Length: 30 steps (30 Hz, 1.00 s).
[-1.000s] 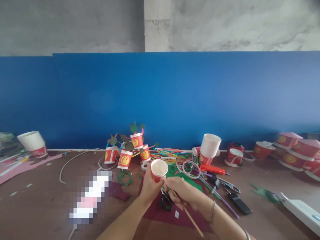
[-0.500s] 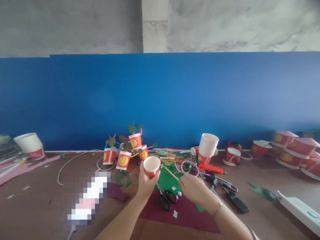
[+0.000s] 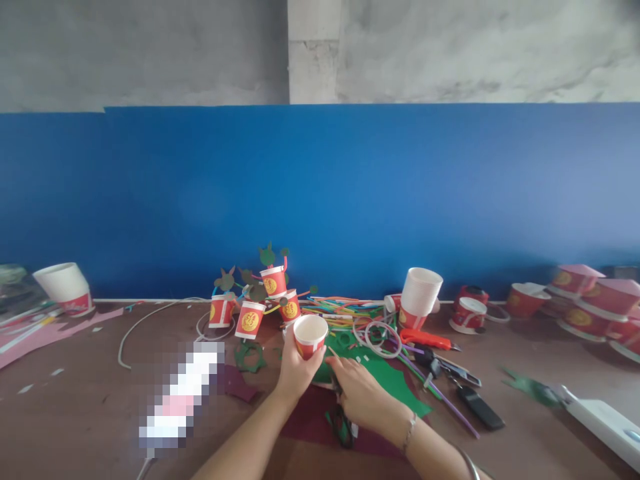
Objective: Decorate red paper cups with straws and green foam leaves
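Observation:
My left hand (image 3: 296, 373) grips a red paper cup (image 3: 310, 337) with a yellow emblem, held upright with its white inside showing. My right hand (image 3: 361, 399) lies low, just right of the cup, on the green felt sheet (image 3: 395, 380) and dark red felt sheet (image 3: 310, 420). Its fingers are together over the black-handled scissors (image 3: 342, 427), whose handles stick out beneath the palm. I cannot see the wooden stick.
Behind the cup stands a cluster of red cups with green cut-outs (image 3: 260, 293) and a heap of coloured straws (image 3: 340, 308). To the right are stacked white cups (image 3: 420, 290), an orange cutter (image 3: 425, 339), keys (image 3: 450, 373) and more red cups (image 3: 580, 293). A blurred patch (image 3: 180, 393) lies left.
My right hand no longer shows the wooden stick; it has dropped onto the scissors, which have shifted toward me. The cup in my left hand has barely moved.

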Motion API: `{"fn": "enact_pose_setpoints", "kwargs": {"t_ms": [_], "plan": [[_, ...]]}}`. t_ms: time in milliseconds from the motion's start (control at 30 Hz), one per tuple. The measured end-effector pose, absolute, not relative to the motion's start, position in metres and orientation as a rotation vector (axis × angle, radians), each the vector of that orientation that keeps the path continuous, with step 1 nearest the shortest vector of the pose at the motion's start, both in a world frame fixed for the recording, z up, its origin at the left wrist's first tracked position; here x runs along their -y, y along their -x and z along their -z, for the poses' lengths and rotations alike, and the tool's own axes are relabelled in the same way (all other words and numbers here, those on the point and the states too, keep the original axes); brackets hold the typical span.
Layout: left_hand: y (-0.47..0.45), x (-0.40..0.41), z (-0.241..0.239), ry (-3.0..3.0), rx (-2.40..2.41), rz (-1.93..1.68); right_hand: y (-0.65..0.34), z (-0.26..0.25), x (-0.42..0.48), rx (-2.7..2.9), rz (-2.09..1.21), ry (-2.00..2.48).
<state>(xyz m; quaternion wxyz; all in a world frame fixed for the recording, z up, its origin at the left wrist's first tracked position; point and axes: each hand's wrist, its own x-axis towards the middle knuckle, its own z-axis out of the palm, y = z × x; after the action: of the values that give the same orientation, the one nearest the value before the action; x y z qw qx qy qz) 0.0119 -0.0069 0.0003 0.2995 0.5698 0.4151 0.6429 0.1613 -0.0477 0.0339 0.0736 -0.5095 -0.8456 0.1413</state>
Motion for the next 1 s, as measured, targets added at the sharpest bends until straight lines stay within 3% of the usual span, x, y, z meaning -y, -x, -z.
{"fn": "enact_pose_setpoints", "kwargs": {"t_ms": [367,467,600,1000], "plan": [[-0.013,0.013,-0.007,-1.595,-1.171,-1.655,-0.207,-0.095,0.037,2.158,-0.507,1.683],[-0.017,0.019,-0.011,-1.709,-1.059,-1.58,-0.205,-0.106,0.043,2.13,-0.507,1.508],[-0.018,0.022,-0.007,-1.846,-0.967,-1.474,-0.19,-0.105,0.049,2.275,-0.533,1.319],[-0.014,0.019,0.0,-1.924,-0.921,-1.41,-0.185,-0.083,0.043,2.395,-0.393,1.44]]}}
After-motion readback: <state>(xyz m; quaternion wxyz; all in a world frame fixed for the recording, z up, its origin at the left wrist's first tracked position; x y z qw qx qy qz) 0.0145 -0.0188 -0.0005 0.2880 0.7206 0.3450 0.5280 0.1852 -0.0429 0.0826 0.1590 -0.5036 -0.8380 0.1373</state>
